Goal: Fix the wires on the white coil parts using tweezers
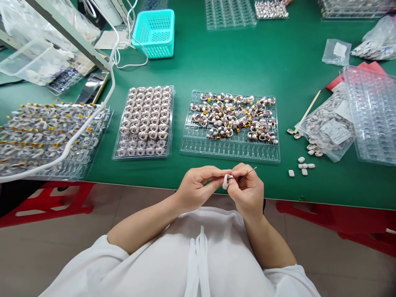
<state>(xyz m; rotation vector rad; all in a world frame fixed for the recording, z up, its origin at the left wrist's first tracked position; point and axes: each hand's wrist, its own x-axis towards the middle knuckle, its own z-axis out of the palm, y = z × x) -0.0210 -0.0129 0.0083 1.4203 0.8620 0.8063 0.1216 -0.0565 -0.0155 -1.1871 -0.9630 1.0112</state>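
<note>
My left hand [198, 185] and my right hand [247, 189] meet at the near edge of the green table [235, 62]. Between their fingertips sits a small white shell part [227, 180], pinched by the left fingers. The right hand is closed round a thin dark tool [247, 174] whose tip points at the part. Straight ahead lies a clear tray [230, 148] with a loose heap of pale parts with wires [235, 117]. To its left, another clear tray [145, 121] holds neat rows of similar parts.
A stacked tray of parts [46, 136] under a white cable [93, 115] fills the left. At the right lie loose shells [303, 166], a bag of shells [328, 128], a wooden stick [307, 111] and empty clear trays [374, 111]. A teal basket [154, 33] stands at the back.
</note>
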